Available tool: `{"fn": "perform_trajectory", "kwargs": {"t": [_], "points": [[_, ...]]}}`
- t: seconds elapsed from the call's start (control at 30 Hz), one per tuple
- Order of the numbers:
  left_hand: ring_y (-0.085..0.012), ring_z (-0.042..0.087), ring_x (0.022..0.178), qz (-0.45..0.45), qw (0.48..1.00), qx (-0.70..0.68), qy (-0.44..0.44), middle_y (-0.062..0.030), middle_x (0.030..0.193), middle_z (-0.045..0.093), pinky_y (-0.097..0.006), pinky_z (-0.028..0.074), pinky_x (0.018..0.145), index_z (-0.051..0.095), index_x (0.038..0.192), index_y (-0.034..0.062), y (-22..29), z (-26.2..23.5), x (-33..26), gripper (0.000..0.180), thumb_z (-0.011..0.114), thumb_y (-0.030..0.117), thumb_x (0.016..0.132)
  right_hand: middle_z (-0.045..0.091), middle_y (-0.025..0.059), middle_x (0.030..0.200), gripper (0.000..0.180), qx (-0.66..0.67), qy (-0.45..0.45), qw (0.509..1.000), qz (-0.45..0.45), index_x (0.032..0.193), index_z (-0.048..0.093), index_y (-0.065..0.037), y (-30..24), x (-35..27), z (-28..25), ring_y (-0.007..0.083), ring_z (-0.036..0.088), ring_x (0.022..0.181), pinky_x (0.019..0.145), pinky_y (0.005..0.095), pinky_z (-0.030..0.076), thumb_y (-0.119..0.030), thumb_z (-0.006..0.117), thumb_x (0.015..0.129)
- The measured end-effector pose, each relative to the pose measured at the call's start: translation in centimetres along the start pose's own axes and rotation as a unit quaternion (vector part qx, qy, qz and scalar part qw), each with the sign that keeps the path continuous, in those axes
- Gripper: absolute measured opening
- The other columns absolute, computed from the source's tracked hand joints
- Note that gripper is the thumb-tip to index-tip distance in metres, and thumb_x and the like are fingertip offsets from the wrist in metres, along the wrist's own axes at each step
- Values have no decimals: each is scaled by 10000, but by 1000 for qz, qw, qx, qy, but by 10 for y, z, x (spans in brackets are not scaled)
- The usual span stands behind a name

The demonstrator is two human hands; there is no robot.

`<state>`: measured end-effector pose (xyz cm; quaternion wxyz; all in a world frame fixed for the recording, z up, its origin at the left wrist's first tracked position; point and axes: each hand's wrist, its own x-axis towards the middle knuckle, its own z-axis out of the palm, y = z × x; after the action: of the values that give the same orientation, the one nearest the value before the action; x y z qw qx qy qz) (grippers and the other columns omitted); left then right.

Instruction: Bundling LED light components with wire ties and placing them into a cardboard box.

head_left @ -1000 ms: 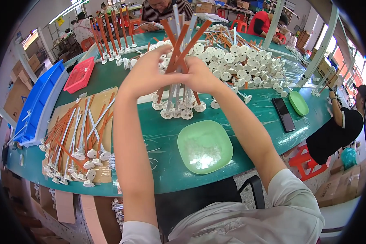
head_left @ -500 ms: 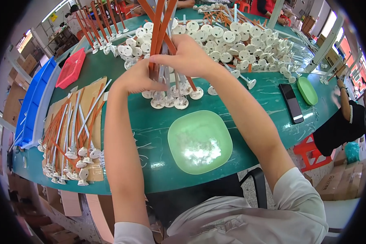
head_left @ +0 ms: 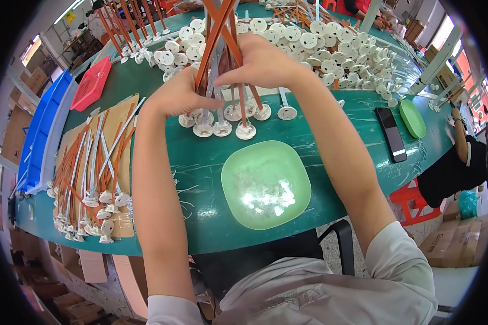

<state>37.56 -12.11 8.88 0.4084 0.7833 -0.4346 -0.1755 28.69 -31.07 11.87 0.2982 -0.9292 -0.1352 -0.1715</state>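
Note:
In front of me stands a bunch of long orange and silvery strips (head_left: 216, 46) on white round bases (head_left: 203, 130); several bases rest on the green tabletop. My left hand (head_left: 180, 96) is curled round the bunch from the left, low down, its thumb across the front. From the right, my right hand (head_left: 265, 62) wraps the same strips a little higher, its thumb pointing left. The fingers behind the strips are hidden. One strip's base (head_left: 287, 112) stands just right of the bunch, apart from it. A light green square dish (head_left: 265, 187) sits nearer to me.
Many white round-based pieces (head_left: 309, 40) are heaped at the back. More strips lie on cardboard (head_left: 126, 216) at the left, beside a blue bin (head_left: 40, 135) and a red basket (head_left: 92, 84). A phone (head_left: 390, 135) and small green dish (head_left: 412, 119) lie right, near another person's arm (head_left: 461, 132).
The strips in my hands have spread and tilted a little, and their bases sit further apart. My right hand has shifted slightly up and to the right.

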Motion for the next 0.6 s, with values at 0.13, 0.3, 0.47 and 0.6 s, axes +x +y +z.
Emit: {"fn": "perform_trajectory", "kwargs": {"t": [0.13,0.3,0.47,0.6], "points": [[-116,555,630,-8,1000,-7,-8,-29,748,623,-274,438,550,635,940,11,-1,-2,-1,390,820,172,637,662,122,803,359,-25,-23,999,-21,878,660,21,-3,-4,-6,208,652,736,685,326,521,-252,796,688],[-117,556,620,-11,1000,4,-17,-29,742,624,-278,444,536,636,949,10,-4,-4,-1,392,815,176,642,650,108,756,323,-9,-16,1000,-23,840,651,16,-5,-1,-3,203,633,704,670,317,512,-248,783,708],[-119,554,597,-9,1000,18,-7,-36,733,621,-274,445,516,625,941,0,-6,-4,-1,401,814,199,649,639,104,736,339,9,-17,1000,-18,834,649,17,-5,-1,-1,206,622,686,652,330,500,-276,775,723],[-114,559,602,-10,999,29,-8,-39,736,625,-274,445,518,622,928,-3,-7,-5,0,386,809,205,661,624,110,703,363,-2,-1,1000,-8,811,651,23,-8,-2,-2,211,612,659,634,344,489,-312,768,737]]}}
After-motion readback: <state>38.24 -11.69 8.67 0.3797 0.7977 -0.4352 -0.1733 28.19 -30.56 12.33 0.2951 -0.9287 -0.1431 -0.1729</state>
